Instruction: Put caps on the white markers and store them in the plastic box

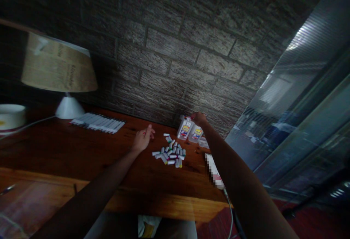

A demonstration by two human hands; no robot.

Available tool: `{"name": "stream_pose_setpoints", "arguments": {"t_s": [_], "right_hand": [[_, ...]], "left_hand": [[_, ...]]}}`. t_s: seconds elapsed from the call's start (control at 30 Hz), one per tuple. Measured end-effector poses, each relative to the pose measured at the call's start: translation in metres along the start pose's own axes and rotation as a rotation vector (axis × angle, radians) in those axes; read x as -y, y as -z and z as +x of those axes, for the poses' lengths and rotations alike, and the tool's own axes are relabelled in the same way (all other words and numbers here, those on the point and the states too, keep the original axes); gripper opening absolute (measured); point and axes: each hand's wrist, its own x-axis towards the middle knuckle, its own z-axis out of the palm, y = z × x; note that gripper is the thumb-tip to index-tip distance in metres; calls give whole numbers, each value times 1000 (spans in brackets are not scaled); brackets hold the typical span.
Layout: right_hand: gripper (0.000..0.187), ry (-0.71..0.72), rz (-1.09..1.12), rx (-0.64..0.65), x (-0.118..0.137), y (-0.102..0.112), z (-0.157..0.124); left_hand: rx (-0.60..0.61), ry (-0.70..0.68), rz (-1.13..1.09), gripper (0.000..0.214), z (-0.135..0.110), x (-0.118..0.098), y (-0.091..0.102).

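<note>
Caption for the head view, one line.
Right hand touches two small bottles by the brick wall; left hand hovers beside scattered marker caps on the wooden desk.

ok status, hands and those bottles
left hand open, over desk beside marker caps. right hand atop small labelled bottle, second bottle alongside. nothing blocking

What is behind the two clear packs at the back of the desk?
The brick wall stands behind the clear packs; the right hand rests on their top. The wall's foot there is covered.
</note>
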Motion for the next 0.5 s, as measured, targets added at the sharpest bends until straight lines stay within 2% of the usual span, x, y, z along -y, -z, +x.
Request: {"name": "stream_pose_setpoints", "arguments": {"t_s": [0.3, 0.5], "right_hand": [[27, 57, 25, 0, 3, 3, -1], [26, 27, 66, -11, 2, 0, 3]], "left_hand": [[0, 2, -7, 63, 0, 0, 0], [13, 7, 2, 63, -1, -2, 1]]}}
